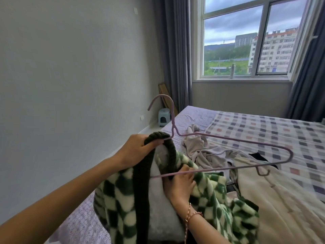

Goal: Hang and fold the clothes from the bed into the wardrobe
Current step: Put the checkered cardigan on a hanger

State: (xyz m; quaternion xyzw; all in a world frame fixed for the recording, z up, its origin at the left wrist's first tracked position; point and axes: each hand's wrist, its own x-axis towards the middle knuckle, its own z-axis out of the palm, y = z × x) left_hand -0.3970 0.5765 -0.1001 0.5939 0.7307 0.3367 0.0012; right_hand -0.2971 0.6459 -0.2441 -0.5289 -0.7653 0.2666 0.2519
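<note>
As the hanger (173,118) must enter its neck, checked jacket (123,199) held over bed (263,127): left hand (139,150) pinching collar (158,135) against hanger, right hand (179,184) gripping hanger's bottom bar with fabric

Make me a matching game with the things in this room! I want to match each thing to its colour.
Things:
1. hanger
2. fleece jacket
3. little stool
4. curtain

Colours:
A. dark grey
B. pale blue
C. green and white checks
D. lilac

Right pairs: 1-D, 2-C, 3-B, 4-A.
</note>
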